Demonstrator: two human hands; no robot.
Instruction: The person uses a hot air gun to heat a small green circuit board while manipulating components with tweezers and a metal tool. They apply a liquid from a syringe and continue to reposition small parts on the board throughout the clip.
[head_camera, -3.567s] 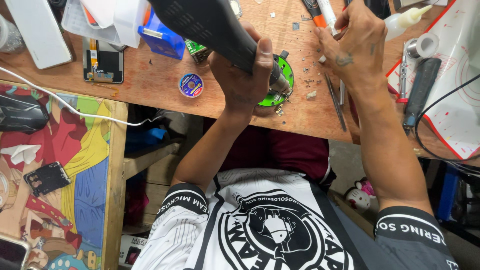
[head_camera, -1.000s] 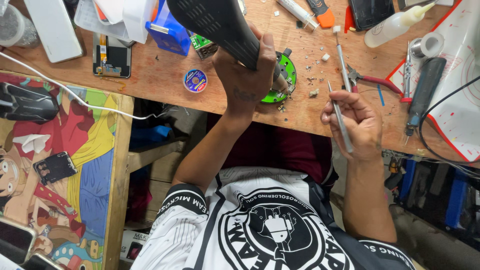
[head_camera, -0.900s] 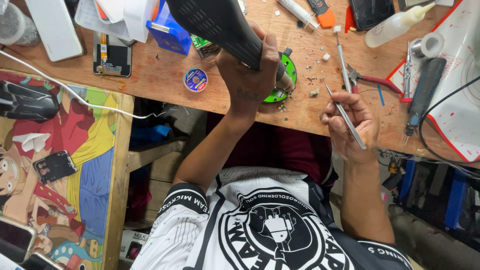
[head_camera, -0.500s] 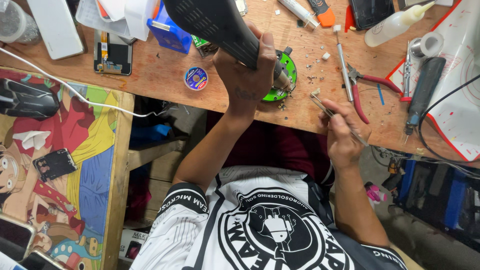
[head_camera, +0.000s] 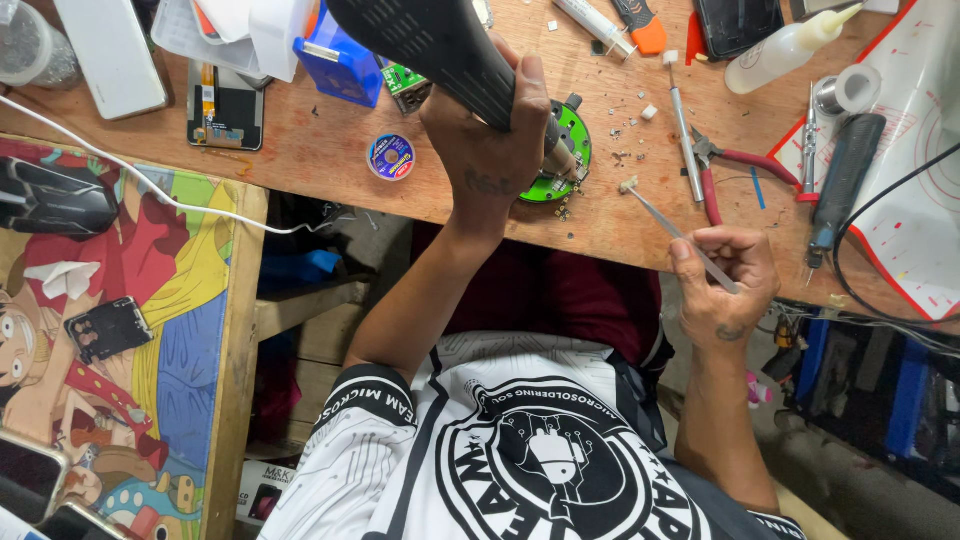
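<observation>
Since half a second ago, the right hand (head_camera: 722, 285) has drawn its tweezers (head_camera: 678, 237) slightly back from the green board (head_camera: 560, 160), tips now near its edge, not touching. Its fingers are closed on the tweezers. The left hand (head_camera: 490, 140) is wrapped tight around the black hot-air handle (head_camera: 430, 45), nozzle over the board. Best to steady the nozzle and bring the tips in low.

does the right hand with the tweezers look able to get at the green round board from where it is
Probably yes: the right hand holds the tweezers with tips aimed at the green round board, bare wood between. The left hand and its black hot-air tool cover the board's left part.
</observation>
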